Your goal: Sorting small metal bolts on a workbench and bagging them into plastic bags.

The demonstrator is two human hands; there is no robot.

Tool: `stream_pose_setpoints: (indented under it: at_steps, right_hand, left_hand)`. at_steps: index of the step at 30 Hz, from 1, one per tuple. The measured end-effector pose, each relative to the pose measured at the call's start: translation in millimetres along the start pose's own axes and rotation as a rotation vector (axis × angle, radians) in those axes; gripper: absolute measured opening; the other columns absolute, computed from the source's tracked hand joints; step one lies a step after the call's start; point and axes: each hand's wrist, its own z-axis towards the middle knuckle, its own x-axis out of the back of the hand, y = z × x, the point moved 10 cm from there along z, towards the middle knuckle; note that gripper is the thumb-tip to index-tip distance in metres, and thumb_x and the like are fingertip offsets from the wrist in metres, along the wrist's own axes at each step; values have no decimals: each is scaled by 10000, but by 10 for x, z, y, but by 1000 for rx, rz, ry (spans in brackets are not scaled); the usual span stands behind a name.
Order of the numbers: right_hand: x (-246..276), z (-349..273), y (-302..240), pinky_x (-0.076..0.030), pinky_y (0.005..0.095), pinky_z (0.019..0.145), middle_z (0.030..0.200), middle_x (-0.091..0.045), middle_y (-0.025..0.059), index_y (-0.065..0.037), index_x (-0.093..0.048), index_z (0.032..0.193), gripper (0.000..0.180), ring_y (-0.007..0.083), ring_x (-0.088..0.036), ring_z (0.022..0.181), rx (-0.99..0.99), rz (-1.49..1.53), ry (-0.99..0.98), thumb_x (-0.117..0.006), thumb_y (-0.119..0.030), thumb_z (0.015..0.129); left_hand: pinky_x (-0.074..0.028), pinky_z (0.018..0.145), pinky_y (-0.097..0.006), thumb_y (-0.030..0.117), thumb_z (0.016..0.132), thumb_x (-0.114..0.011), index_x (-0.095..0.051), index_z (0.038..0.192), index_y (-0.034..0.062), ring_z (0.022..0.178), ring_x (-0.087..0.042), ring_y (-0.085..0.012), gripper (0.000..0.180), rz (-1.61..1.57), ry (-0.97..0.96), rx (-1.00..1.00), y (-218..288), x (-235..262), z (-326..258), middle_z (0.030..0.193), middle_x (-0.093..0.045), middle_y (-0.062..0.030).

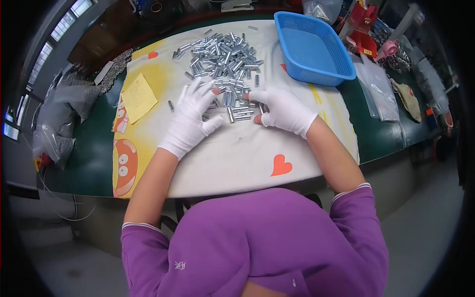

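A heap of short silver metal cylinders [222, 54] lies on a white and yellow printed cloth [232, 163]. A smaller cluster of the same cylinders [241, 114] is between my hands, some side by side. My left hand [190, 119], in a white glove with bare fingertips, rests at the cluster's left edge with fingers spread; a few cylinders show beside its thumb. On the right, my right hand [287, 110], gloved alike, curves round the cluster's edge with thumb and forefinger apart. A cylinder partly shows between them; I see no firm grip on it.
A blue plastic basket [316, 49] stands at the far right of the cloth. A yellow paper note [139, 98] lies at the left. Clear plastic bags [378, 91] are on the green table [376, 143] at right, and bags of metal parts [74, 99] at left.
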Motion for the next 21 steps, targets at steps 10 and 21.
stream_pose_setpoints:
  at_steps: [10, 21]
  right_hand:
    - [72, -142, -90, -523, 347, 814, 961, -671, 142, -15, -657, 1124, 325, 271, -666, 903, 5, 90, 152, -680, 23, 802]
    - [-259, -138, -407, -505, 400, 820, 987, -621, 178, -41, -672, 1114, 329, 335, -610, 948, 139, -150, 85, -716, -153, 808]
  left_hand:
    - [-492, 900, -427, 122, 720, -780, -637, 998, 28, 1045, -600, -337, 326, 10, 7, 83, 302, 126, -441, 1078, -645, -139]
    - [-510, 820, -409, 111, 734, -762, -668, 937, 27, 975, -619, -337, 238, -108, -38, 116, 335, 15, -135, 1068, -653, -140]
